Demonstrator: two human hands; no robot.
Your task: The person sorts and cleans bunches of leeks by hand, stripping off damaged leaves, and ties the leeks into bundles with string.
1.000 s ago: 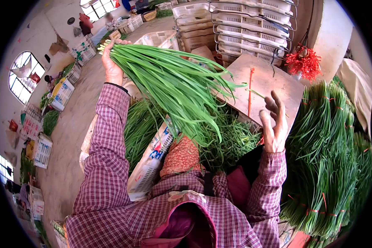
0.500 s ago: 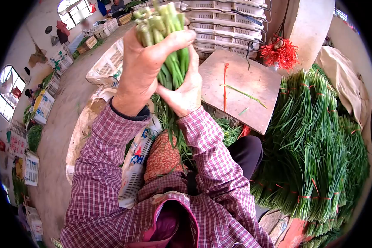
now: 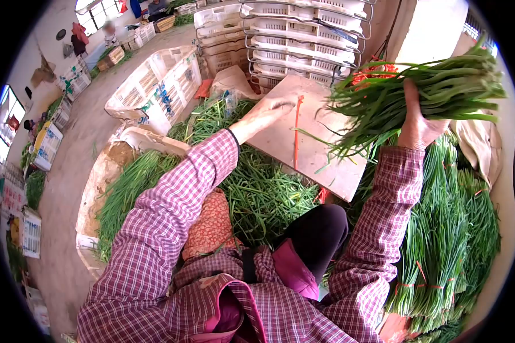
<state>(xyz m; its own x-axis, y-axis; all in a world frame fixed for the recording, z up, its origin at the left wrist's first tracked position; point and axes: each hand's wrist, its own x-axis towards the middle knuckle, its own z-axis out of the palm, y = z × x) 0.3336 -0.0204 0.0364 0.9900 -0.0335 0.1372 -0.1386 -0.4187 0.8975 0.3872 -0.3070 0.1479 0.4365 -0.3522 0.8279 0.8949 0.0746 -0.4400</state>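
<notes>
Leaf bunch (image 3: 435, 86) in grasping fingers (image 3: 412, 102) of right hand (image 3: 421, 130); left hand (image 3: 261, 119) near red strip (image 3: 296, 128), finger spread unclear.

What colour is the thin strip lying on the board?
The thin strip on the board is orange-red, seen best in the head view.

The right hand (image 3: 422, 124) grips a bunch of green stalks (image 3: 423, 88), leaf tips hanging over the counter (image 3: 275, 135). The left hand (image 3: 262, 120) is near a red tie (image 3: 296, 134) lying there. Tied bundles (image 3: 432, 234) lie at right, stacked white crates (image 3: 303, 43) beyond.
</notes>
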